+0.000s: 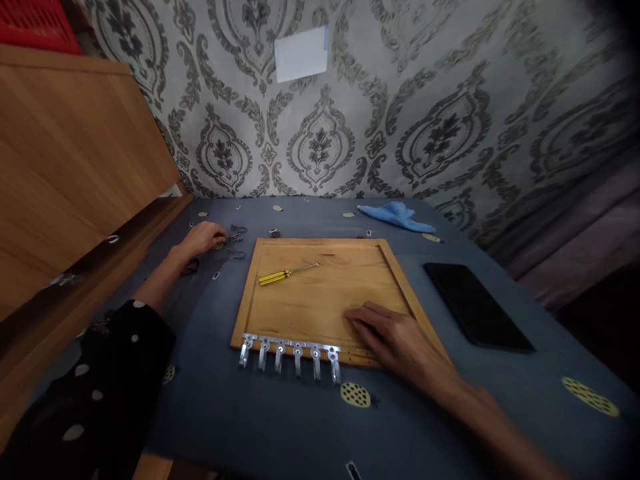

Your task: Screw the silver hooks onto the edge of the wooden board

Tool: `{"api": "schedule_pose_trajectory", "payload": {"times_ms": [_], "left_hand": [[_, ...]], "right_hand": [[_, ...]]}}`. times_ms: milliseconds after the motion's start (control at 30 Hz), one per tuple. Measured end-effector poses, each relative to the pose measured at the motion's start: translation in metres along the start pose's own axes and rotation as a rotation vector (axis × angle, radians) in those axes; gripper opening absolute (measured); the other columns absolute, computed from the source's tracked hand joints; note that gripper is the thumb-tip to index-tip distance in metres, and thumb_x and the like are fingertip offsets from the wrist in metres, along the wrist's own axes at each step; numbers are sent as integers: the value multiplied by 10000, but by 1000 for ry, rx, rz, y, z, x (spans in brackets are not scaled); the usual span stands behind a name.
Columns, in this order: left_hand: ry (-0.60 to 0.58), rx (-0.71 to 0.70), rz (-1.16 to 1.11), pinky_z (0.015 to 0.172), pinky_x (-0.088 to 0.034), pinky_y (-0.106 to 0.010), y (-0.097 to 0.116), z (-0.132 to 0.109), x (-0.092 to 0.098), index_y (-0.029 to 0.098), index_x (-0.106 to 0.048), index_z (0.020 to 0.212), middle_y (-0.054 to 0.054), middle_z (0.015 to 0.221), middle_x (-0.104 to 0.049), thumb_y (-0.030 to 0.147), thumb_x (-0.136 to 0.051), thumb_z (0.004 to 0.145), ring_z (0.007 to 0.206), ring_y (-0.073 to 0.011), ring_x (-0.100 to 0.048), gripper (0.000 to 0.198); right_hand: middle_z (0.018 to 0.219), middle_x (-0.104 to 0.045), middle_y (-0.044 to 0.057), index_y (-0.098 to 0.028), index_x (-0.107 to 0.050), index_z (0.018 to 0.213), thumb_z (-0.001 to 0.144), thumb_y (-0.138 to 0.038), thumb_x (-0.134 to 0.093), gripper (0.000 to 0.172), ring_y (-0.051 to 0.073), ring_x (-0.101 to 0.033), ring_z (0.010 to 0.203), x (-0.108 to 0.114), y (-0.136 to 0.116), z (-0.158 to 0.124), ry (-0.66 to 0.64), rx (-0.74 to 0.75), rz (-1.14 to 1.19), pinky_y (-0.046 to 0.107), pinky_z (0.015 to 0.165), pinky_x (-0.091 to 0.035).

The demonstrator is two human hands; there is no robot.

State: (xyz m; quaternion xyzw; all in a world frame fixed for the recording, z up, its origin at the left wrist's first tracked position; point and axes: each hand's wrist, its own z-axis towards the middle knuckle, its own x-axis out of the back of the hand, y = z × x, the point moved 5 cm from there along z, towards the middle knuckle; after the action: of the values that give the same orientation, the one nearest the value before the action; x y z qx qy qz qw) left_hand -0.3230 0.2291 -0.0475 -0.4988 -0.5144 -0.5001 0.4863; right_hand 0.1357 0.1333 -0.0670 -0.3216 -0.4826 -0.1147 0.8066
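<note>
A framed wooden board (327, 303) lies in front of me. A metal hook rail (299, 350) with several hooks runs along its near edge. On the board rests a yellow-handled screwdriver (287, 274), its tip pointing right. My right hand (393, 330) lies on the board's right near part, fingers extended and nothing visible in them. To the left of the board, my left hand (204, 237) is low over the cloth with its fingers curled together. Beside those fingertips are small dark looped metal pieces (237, 240); their kind is unclear, and whatever the fingers pinch is hidden.
A blue cloth (397, 216) lies at the back right, and a black tablet-like slab (477, 307) sits right of the board. A wooden cabinet (80, 167) borders the left side. The patterned wall (320, 143) rises behind the grey-blue table cover (295, 427).
</note>
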Motion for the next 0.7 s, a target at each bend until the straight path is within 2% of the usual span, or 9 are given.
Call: {"api": "schedule_pose_trajectory", "payload": {"times_ms": [267, 400, 533, 600, 700], "left_hand": [[47, 18, -14, 951, -590, -450, 11, -11, 9, 165, -632, 1254, -100, 1260, -656, 387, -650, 988, 1106, -235, -665, 347], [74, 1, -41, 963, -585, -459, 24, -29, 3, 159, -638, 1244, -100, 1253, -662, 386, -641, 993, 1105, -234, -667, 339], [86, 2, -63, 1000, -567, -474, 37, -46, -10, 163, -649, 1226, -98, 1250, -669, 375, -632, 999, 1131, -236, -660, 311], [95, 22, -69, 1004, -565, -478, 40, -51, -14, 159, -652, 1217, -97, 1248, -669, 368, -644, 993, 1142, -240, -658, 306], [119, 64, -74, 985, -574, -478, 41, -56, -18, 149, -646, 1226, -96, 1237, -670, 366, -652, 988, 1122, -241, -665, 322]], "right_hand": [[868, -732, 69, -209, -713, 1007, 1008, -180, -427, 287, 192, -727, 760, -2, 1, -1, -3, 31, -24, 299, 677, -545], [859, -732, 78, -205, -730, 981, 999, -189, -436, 295, 201, -714, 759, -2, 2, -1, -7, 18, -1, 311, 684, -542], [962, -769, 91, -206, -739, 1021, 980, -217, -474, 269, 206, -721, 843, 2, 2, -1, 11, -70, 105, 322, 749, -548], [979, -773, 93, -193, -743, 1039, 960, -235, -496, 263, 202, -705, 815, 6, 4, -1, 54, -128, 171, 324, 731, -540], [832, -741, 45, -197, -751, 1044, 928, -295, -576, 232, 162, -641, 687, 11, 13, -1, 154, -277, 316, 296, 649, -500]]}}
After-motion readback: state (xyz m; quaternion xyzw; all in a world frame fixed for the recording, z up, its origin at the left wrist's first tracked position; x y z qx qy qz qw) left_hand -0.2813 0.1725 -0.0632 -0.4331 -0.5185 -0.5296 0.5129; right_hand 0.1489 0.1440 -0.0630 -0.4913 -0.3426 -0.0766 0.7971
